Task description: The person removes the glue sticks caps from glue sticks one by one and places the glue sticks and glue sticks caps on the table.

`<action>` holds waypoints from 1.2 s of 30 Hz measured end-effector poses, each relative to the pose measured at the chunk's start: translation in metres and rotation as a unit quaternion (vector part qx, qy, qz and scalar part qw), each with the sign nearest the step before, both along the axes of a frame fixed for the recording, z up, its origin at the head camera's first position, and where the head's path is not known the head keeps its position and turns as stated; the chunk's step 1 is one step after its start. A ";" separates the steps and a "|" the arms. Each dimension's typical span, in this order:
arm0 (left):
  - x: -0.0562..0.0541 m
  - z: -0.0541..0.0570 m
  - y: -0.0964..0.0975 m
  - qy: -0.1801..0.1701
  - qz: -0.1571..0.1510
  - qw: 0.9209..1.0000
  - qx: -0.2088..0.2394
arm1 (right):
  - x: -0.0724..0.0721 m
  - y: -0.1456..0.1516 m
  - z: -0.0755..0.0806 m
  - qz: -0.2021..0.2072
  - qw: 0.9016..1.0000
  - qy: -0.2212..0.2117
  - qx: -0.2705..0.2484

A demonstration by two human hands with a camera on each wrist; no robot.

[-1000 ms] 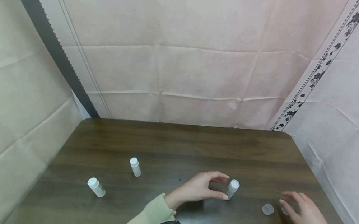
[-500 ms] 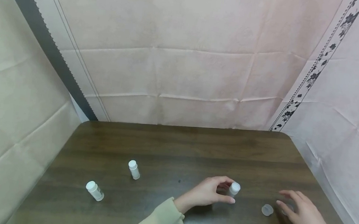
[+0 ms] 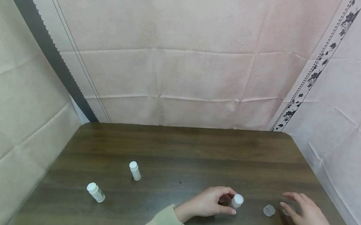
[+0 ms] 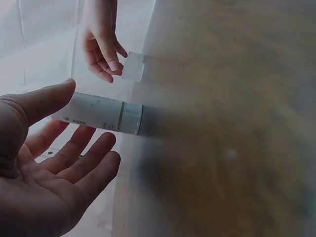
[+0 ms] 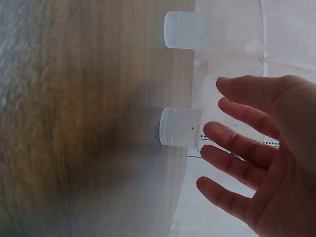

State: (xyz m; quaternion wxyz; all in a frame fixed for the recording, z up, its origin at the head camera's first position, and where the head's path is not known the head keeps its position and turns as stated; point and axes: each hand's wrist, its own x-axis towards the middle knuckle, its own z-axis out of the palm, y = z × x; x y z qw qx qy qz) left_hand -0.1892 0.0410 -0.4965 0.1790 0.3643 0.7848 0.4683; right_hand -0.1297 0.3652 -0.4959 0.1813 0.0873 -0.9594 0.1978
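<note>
My left hand (image 3: 209, 203) pinches a small white-capped bottle (image 3: 237, 200) between thumb and fingers. In the left wrist view the labelled bottle (image 4: 101, 112) points its base toward the table, while the outer fingers hang loose. To the right, my right hand (image 3: 308, 221) hovers with relaxed fingers and holds nothing. Just in front of its fingertips stands a small clear plastic cup (image 5: 180, 127), mostly hidden behind the hand in the head view. A second clear cup (image 3: 269, 210) stands between the two hands.
Two more white-capped bottles stand on the left of the brown wooden table (image 3: 177, 144): one nearer (image 3: 96, 192), one farther back (image 3: 135, 170). Pale cloth (image 3: 200, 78) hangs behind the table and along both sides.
My left hand has closed its thumb and fingers on the bottle and brought it slightly toward me. The right hand has stayed nearly in place.
</note>
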 end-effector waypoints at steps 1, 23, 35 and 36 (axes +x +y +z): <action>0.001 -0.001 -0.002 0.001 -0.004 1.000 0.001 | 0.000 0.000 0.000 0.001 1.000 0.002 0.001; -0.003 0.002 -0.072 -0.027 0.046 0.998 0.044 | 0.000 -0.003 0.000 0.007 1.000 -0.018 -0.006; -0.007 0.004 -0.100 -0.021 0.097 0.994 0.034 | -0.001 -0.002 -0.003 0.010 1.000 -0.006 -0.003; -0.007 0.004 -0.101 -0.023 0.100 0.994 0.034 | -0.001 -0.002 -0.003 0.012 1.000 -0.003 -0.003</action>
